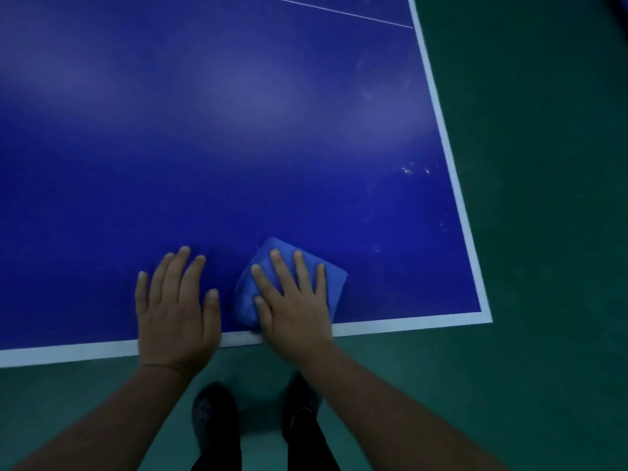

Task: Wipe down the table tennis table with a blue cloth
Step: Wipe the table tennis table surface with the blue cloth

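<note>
Head view: the folded blue cloth (258,294) is pressed flat under the spread right hand (292,304), just inside the table (238,130) near edge. Soft, light and easily bunched, it is probably best held by flat palm pressure; the left hand (176,307) rests flat beside it, holding nothing.

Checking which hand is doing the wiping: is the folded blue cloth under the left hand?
No, the folded blue cloth lies under the flat right hand, while the left hand rests on the bare blue table tennis table.

A folded blue cloth (326,277) lies flat on the dark-blue worktop (238,147) (white-edged), just inside its near edge.
</note>
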Tool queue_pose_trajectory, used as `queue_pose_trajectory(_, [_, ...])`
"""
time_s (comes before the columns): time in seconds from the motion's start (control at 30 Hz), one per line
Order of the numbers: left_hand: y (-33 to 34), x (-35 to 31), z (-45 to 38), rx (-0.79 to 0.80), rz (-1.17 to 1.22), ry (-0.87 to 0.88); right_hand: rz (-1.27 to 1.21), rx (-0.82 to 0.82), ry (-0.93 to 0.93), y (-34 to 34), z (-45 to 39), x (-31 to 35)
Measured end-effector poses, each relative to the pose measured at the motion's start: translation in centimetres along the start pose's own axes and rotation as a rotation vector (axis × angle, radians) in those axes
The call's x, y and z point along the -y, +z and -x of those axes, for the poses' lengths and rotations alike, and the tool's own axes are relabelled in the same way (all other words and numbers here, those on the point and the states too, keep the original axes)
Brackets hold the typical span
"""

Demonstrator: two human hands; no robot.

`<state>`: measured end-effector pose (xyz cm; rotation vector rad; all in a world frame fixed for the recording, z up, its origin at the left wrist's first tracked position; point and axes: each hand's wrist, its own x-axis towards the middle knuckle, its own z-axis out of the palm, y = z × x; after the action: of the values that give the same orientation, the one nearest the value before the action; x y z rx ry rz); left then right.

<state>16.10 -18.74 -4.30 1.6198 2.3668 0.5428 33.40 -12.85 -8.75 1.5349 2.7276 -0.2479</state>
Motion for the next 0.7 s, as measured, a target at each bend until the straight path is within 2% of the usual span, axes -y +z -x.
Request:
queue_pose_trajectory(0.03, [0.7, -1.4, -0.2, -0.009, 0.012, 0.008, 0.012, 0.008, -0.037, -0.4, 0.0, -2.6])
queue_pose_trajectory(0.07, [1.4, -2.6, -0.4, -0.006, 0.016, 0.022, 0.035, -0.009, 0.028, -0.8, -0.1, -6.1])
queue_pose_trajectory(0.2, [3.8, -6.2, -0.9, 0.041, -0.009, 0.074, 0.015, 0.003, 0.653, -3.8, 1.9, -21.2])
queue_pose_trajectory(0.3, [5.7, -7.9, -0.6, 0.092, -0.056, 0.095, -0.072, -0.039, 0.828, -4.3, 2.4, -23.3])
queue_pose_trajectory(0.37, [6.6, -8.3, -0.2, 0.123, -0.099, 0.105, -0.046, -0.059, 0.768, -3.4, 2.4, -19.6])
queue_pose_trajectory(0.4, [6.8, -8.3, -0.1, 0.133, -0.119, 0.105, -0.022, -0.067, 0.625, -2.6, 2.7, -17.2])
queue_pose_trajectory(0.47, [7.2, -8.2, -0.2, 0.144, -0.141, 0.099, 0.023, 0.008, 0.181, -1.5, 4.3, -14.1])
queue_pose_trajectory(0.5, [7.3, -8.2, -0.2, 0.151, -0.147, 0.097, 0.045, 0.060, 0.013, -1.4, 4.7, -14.8])
queue_pose_trajectory(0.53, [7.3, -8.2, -0.2, 0.159, -0.151, 0.096, 0.064, 0.085, -0.053, -1.7, 4.6, -17.2])
queue_pose_trajectory(0.57, [7.3, -8.2, -0.3, 0.162, -0.155, 0.097, 0.084, 0.076, 0.008, -2.2, 4.0, -20.2])
queue_pose_trajectory(0.63, [7.2, -8.3, -0.3, 0.173, -0.171, 0.107, 0.109, 0.051, 0.323, -3.7, 2.7, -26.1])
queue_pose_trajectory(0.7, [7.1, -8.5, -0.4, 0.187, -0.178, 0.106, 0.031, 0.020, 0.601, -4.6, 2.0, -28.8])
